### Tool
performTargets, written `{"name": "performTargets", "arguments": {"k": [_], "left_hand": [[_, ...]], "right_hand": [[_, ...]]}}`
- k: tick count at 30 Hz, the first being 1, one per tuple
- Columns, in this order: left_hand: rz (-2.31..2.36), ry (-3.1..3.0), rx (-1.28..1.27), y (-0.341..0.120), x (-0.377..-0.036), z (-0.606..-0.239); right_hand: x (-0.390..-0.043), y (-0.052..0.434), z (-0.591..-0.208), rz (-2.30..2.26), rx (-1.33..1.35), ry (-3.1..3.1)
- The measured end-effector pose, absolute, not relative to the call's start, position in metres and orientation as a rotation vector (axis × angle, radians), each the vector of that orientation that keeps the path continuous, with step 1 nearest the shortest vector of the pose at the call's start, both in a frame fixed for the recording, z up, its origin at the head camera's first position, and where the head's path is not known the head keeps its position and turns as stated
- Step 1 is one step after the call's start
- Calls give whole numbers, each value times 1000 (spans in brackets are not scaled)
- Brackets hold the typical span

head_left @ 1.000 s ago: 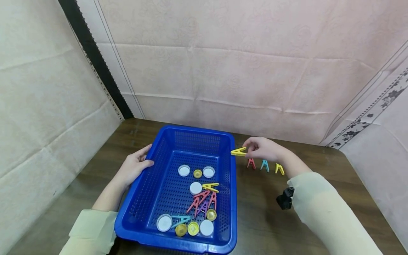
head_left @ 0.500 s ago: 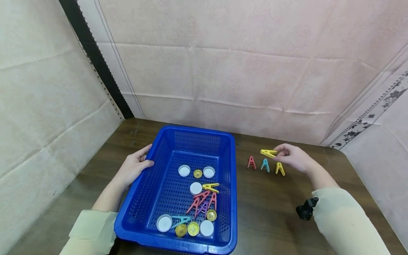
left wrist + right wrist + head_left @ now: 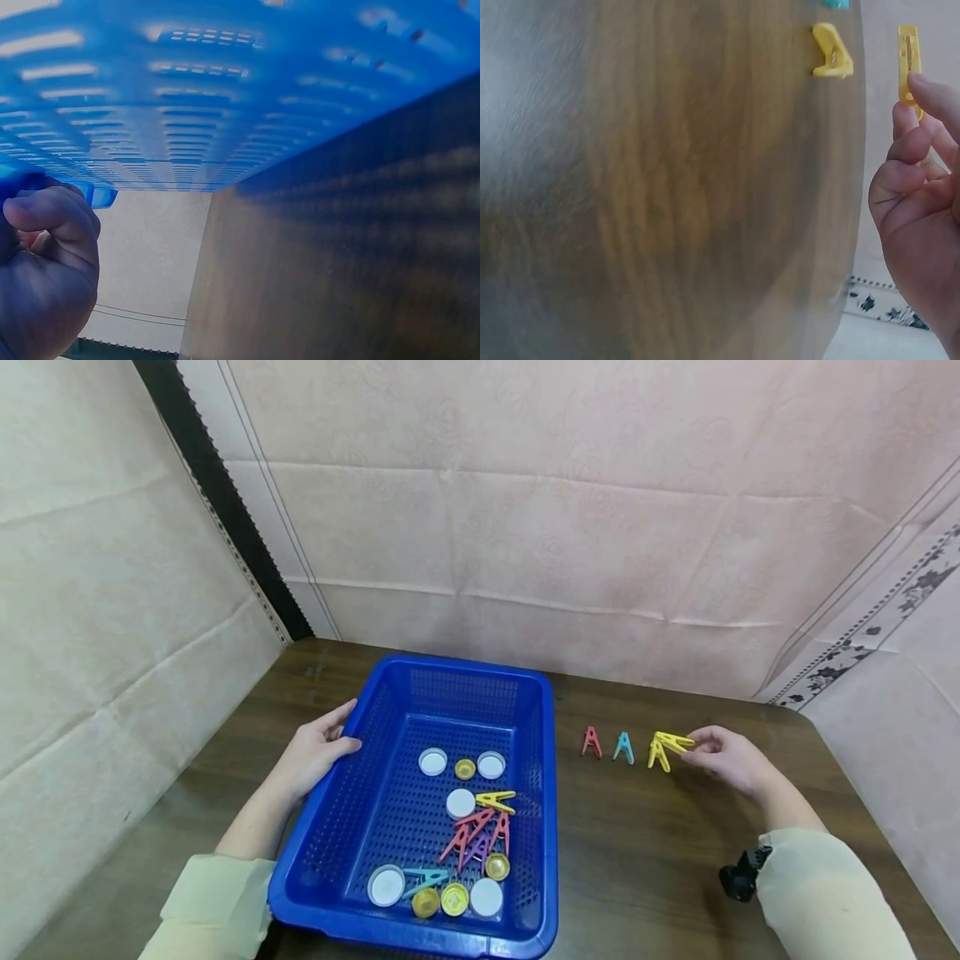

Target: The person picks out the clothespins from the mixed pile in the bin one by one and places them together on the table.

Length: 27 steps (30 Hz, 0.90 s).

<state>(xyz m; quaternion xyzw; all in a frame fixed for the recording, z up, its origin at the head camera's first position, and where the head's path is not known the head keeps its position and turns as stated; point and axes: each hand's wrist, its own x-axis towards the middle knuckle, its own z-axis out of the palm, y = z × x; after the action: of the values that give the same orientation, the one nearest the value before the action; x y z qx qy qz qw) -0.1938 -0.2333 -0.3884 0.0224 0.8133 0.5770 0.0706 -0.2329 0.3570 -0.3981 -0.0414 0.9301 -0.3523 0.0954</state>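
My left hand (image 3: pixel 321 753) grips the left rim of a blue plastic basket (image 3: pixel 550 827), thumb over the edge; the left wrist view shows that hand beside the basket's slotted wall (image 3: pixel 187 112). Between thumb and fingertips my right hand (image 3: pixel 729 762) pinches a yellow clothespin (image 3: pixel 678 742), its jaw end pointing left. On the table just below it lies another yellow clothespin (image 3: pixel 658 757), overlapped by the held one in the head view. The right wrist view shows the held clothespin (image 3: pixel 908 52) apart from the one lying down (image 3: pixel 829 51).
A red clothespin (image 3: pixel 591 740) and a light blue clothespin (image 3: pixel 622 743) lie in a row left of the yellow one. Inside the basket are several white bottle caps (image 3: pixel 432 762), yellow caps (image 3: pixel 454 898) and clothespins in mixed colours. Cloth walls (image 3: pixel 525 543) border the wooden table (image 3: pixel 615 860).
My right hand has carried the yellow clothespin from the basket's right rim rightward, over the row, and down beside the yellow one. The left hand and the basket have stayed put.
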Motion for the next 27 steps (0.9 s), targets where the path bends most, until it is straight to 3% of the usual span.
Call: {"name": "performTargets", "arguments": {"k": [12,21,27], "left_hand": [[1729,2455,88,-235,-193,-395],[1741,2457,100,-235,-192,-392],[1762,2435,92,-235,-194,-391]], "right_hand": [[-219,378,-420,-942,79,2913],[-213,370,-435,-957,329,3010],[-212,365,-444,-904,348,3038]]}}
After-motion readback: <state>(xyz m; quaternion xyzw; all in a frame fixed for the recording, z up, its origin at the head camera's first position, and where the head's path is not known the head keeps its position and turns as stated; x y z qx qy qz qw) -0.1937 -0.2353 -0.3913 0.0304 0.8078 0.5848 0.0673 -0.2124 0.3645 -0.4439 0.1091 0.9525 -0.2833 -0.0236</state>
